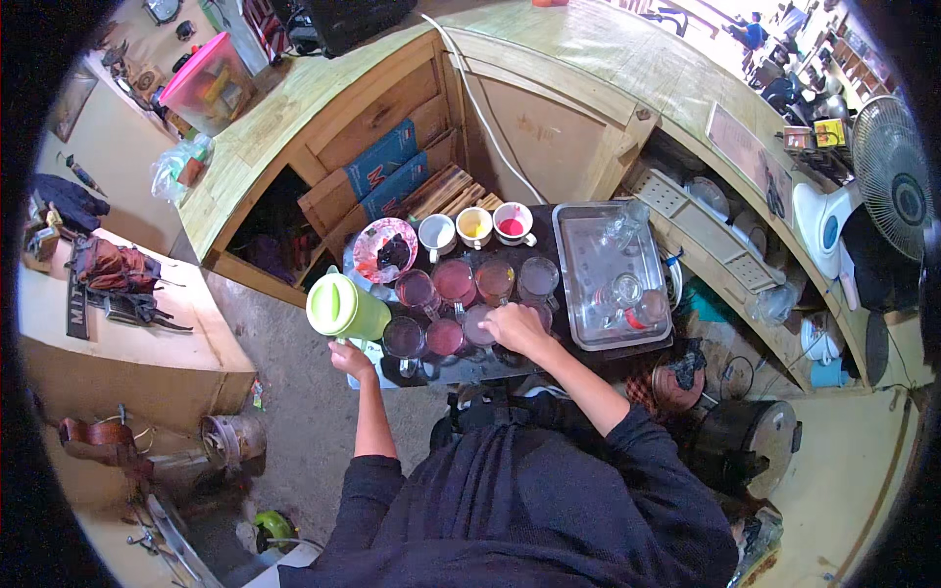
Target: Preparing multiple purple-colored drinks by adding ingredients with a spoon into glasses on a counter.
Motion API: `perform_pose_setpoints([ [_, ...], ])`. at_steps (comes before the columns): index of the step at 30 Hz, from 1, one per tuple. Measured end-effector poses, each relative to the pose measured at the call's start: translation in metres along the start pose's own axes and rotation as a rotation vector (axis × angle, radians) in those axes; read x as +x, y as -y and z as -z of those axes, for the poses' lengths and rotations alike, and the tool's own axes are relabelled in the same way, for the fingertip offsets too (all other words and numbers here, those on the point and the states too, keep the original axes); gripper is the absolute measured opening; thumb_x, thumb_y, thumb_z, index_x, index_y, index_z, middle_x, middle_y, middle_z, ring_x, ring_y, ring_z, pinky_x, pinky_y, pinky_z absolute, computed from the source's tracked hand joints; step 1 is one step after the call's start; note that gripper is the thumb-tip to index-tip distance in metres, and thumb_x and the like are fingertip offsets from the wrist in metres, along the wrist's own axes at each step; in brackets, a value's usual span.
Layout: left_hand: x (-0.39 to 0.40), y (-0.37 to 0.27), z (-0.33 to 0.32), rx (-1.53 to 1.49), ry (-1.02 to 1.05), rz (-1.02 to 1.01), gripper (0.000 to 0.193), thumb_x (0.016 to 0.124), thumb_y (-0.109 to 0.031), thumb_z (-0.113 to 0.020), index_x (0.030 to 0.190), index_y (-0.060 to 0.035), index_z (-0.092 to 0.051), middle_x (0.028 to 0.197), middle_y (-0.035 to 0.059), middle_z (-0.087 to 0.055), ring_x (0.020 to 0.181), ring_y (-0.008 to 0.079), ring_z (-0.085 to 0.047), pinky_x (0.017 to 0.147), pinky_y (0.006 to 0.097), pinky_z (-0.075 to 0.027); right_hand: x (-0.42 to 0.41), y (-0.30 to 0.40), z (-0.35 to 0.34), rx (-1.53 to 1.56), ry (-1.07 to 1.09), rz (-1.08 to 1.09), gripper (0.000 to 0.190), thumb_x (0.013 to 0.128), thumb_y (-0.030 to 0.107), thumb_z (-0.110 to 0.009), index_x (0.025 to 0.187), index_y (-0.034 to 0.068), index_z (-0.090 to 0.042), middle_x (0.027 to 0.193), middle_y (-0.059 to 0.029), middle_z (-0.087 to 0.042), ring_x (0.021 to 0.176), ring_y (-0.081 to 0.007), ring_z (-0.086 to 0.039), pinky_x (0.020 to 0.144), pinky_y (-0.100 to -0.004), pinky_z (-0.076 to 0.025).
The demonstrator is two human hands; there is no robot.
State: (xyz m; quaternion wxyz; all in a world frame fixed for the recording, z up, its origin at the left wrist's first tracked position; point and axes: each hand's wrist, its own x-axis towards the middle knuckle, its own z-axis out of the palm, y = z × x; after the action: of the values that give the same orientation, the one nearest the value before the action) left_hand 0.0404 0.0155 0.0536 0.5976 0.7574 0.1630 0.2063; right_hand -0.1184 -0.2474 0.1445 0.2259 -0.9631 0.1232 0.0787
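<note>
My left hand (pixel 351 360) grips the handle of a lidded light-green plastic pitcher (pixel 349 309) at the left end of a low dark table (pixel 470 370). My right hand (pixel 520 329) has its fingers at the rim of a glass mug (pixel 478 325) in the near row; whether they pinch something is hidden. Around it stand several glass mugs holding pinkish or clear liquid, among them a red one (pixel 445 336) and an amber one (pixel 495 281). Behind them are three white cups, one with white (pixel 437 234), one with yellow (pixel 474 226) and one with red contents (pixel 512 222).
A metal tray (pixel 581 294) with upturned glassware lies at the right. A pink-patterned bowl (pixel 365 246) holds a dark plastic bag. Wooden counters (pixel 540 44) curve around the table, with a white cable (pixel 489 117) hanging down. A fan (pixel 893 173) stands far right, a black pot (pixel 735 445) below.
</note>
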Motion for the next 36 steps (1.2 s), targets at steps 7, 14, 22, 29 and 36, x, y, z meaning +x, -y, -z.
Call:
perform_pose_setpoints([
  [7,0.005,0.012,0.002,0.057,-0.024,-0.084,0.050,0.085,-0.030,-0.028,0.058,0.0099,-0.045,0.047,0.0125,-0.044,0.043,0.0213,-0.039,0.043,0.0376,-0.031,-0.005,0.006,0.003,0.116,-0.097,-0.071,0.027,0.077,0.032,-0.046,0.077,0.010,-0.060,0.071,-0.0133,-0.059,0.067,-0.0314,-0.057,0.059,-0.0424,-0.044],
  [14,0.006,0.013,-0.002,0.001,-0.015,-0.036,0.049,0.085,-0.029,-0.028,0.059,0.0099,-0.045,0.047,0.0124,-0.044,0.042,0.0217,-0.039,0.043,0.0373,-0.031,-0.003,0.007,0.004,0.235,-0.212,-0.083,0.029,0.076,0.034,-0.048,0.074,0.007,-0.060,0.072,-0.0153,-0.058,0.069,-0.0313,-0.057,0.060,-0.0417,-0.045],
  [22,-0.004,-0.004,-0.001,0.214,-0.030,-0.225,0.046,0.085,-0.027,-0.030,0.059,0.0093,-0.042,0.048,0.0131,-0.043,0.044,0.0212,-0.038,0.044,0.0351,-0.032,-0.003,0.003,0.007,0.182,-0.084,-0.134,0.028,0.077,0.033,-0.046,0.075,0.009,-0.060,0.075,-0.0151,-0.058,0.073,-0.0321,-0.056,0.062,-0.0434,-0.044],
  [29,-0.002,-0.004,0.003,0.208,-0.027,-0.213,0.046,0.085,-0.028,-0.031,0.059,0.0074,-0.043,0.050,0.0070,-0.043,0.045,0.0147,-0.038,0.042,0.0301,-0.032,-0.003,0.004,0.004,0.102,-0.054,-0.144,0.028,0.077,0.032,-0.046,0.073,0.008,-0.060,0.074,-0.0149,-0.058,0.073,-0.0318,-0.056,0.062,-0.0439,-0.044],
  [36,0.000,-0.001,0.001,-0.044,0.005,-0.037,0.046,0.085,-0.027,-0.030,0.056,0.0061,-0.041,0.048,0.0062,-0.041,0.043,0.0147,-0.036,0.040,0.0293,-0.031,-0.001,0.005,0.003,0.101,-0.070,-0.118,0.026,0.076,0.031,-0.047,0.073,0.008,-0.059,0.073,-0.0136,-0.059,0.071,-0.0317,-0.057,0.062,-0.0431,-0.045],
])
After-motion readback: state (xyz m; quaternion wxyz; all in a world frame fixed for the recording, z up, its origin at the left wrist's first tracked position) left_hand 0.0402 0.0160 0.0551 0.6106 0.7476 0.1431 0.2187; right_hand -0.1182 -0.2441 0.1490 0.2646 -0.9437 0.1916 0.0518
